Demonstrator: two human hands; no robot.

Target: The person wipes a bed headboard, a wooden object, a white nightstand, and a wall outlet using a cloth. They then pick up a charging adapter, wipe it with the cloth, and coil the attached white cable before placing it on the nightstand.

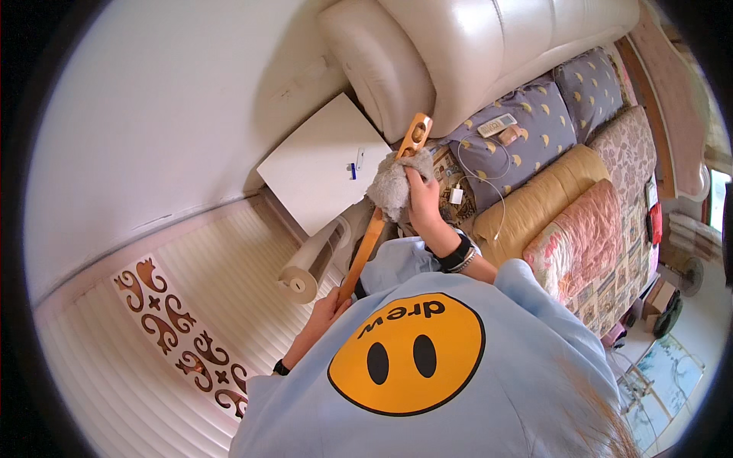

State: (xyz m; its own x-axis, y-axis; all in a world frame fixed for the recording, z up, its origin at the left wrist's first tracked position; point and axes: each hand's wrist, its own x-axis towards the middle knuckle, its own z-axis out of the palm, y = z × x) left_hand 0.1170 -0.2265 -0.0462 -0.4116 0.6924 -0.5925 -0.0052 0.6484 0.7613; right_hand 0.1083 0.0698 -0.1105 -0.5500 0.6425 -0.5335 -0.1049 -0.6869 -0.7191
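A long, slim orange-brown wooden bar (362, 256) slants up in front of my body; rounded openings are cut through its far end. My left hand (324, 314) is closed around its lower end, close to my shirt. Higher up, my right hand (425, 202) grips a fluffy grey cloth (392, 185) that is bunched around the bar just below the openings. The cloth hides that stretch of wood, and the bar's lowest tip is hidden by my left hand and shirt.
A white table (317, 164) with a blue pen-like item (353, 171) stands beyond. A rolled sheet (305, 275) lies below it. On the right, a bed holds grey-purple pillows (527, 130), a yellow bolster (538, 191), a white charger (456, 195) and cable. A cream padded headrest (496, 38) rises behind.
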